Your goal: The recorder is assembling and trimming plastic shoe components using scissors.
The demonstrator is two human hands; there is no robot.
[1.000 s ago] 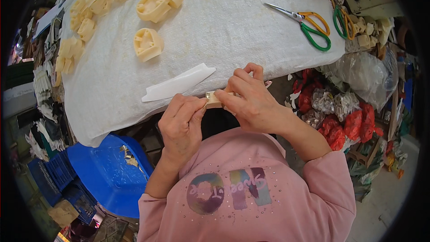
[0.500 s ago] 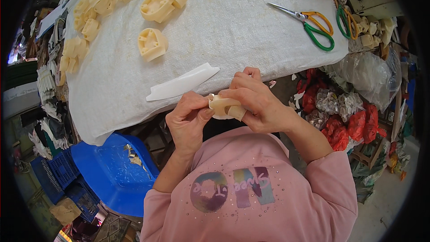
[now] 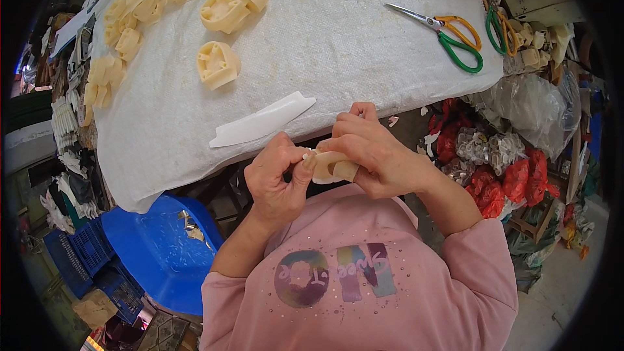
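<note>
Between my two hands, just off the near edge of the table, is a cream moulded plastic piece [image 3: 325, 168] with a curved wall. My right hand [image 3: 372, 149] grips it from the right, fingers over its top and side. On its left end, my left hand [image 3: 281, 172] pinches with thumb and forefinger, where a small white bit shows at the fingertips. Whether that bit is loose or part of the piece I cannot tell. A flat white strip [image 3: 263, 120] lies on the table beyond my left hand. Several similar cream pieces [image 3: 218, 65] stand farther back on the left.
White woven cloth [image 3: 351, 45] covers the table. Scissors [image 3: 448, 32] with one orange and one green handle lie on its right side. Below the table's left edge sits a blue plastic basin [image 3: 153, 247] holding small scraps. Red and clear plastic bags [image 3: 497, 185] are heaped at right.
My left hand has turned a little and its thumb has shifted up over the end of the cream piece. The right hand still holds the piece, nearly in place.
</note>
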